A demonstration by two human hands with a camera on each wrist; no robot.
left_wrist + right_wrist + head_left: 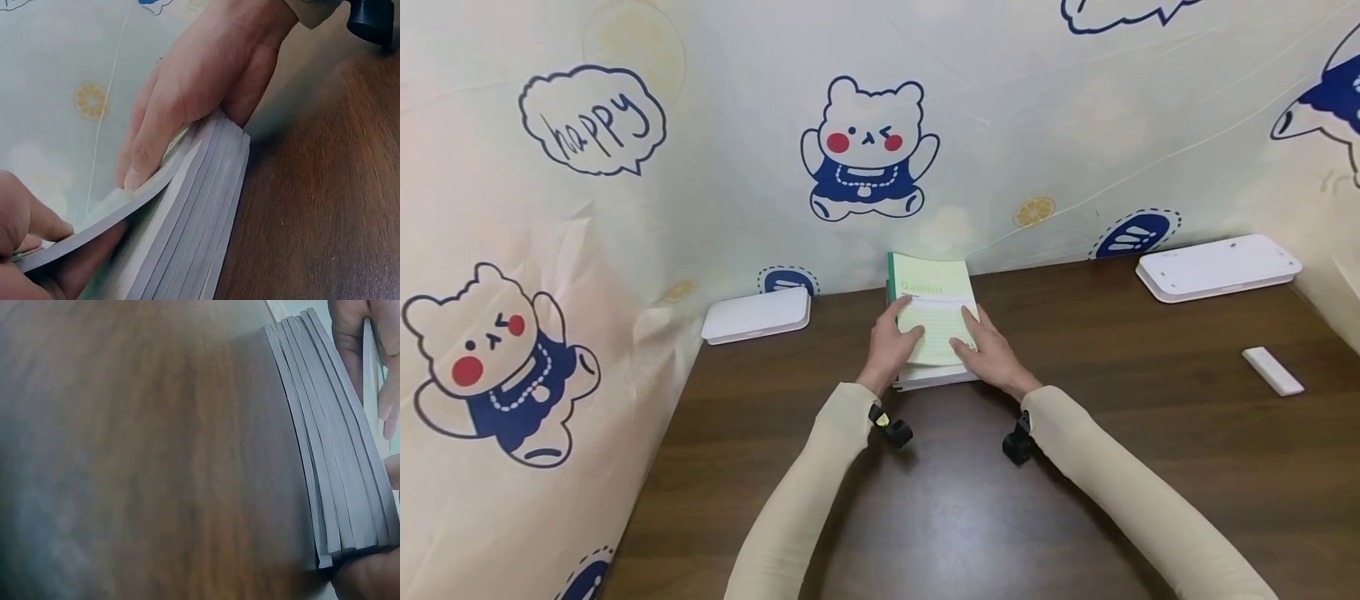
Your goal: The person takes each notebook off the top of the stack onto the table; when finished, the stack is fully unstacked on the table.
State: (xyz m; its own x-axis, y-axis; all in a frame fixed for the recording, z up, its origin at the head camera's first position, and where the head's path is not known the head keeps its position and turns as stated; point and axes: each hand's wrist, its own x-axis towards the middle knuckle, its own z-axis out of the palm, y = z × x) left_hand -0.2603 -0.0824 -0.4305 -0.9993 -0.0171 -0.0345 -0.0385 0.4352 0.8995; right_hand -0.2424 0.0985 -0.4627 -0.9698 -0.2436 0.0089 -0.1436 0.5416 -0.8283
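A pale green notebook (936,329) with "Gambit" on its cover lies on top of a stack of notebooks (936,382) by the back wall. My left hand (889,346) pinches its left side, thumb on the cover and fingers underneath. In the left wrist view, that side is lifted off the grey-white page edges of the stack (194,219). At the stack's right side, my right hand (997,358) grips with the thumb over the cover and the other fingers along the side. The right wrist view shows the fingers of the right hand (369,578) against the stack's end.
A white case (756,316) is at the back left of the brown wooden table (925,517). Another, larger white case (1221,267) lies at the back right, with a small white bar (1273,372) in front of it. A printed cloth (722,167) hangs behind the table.
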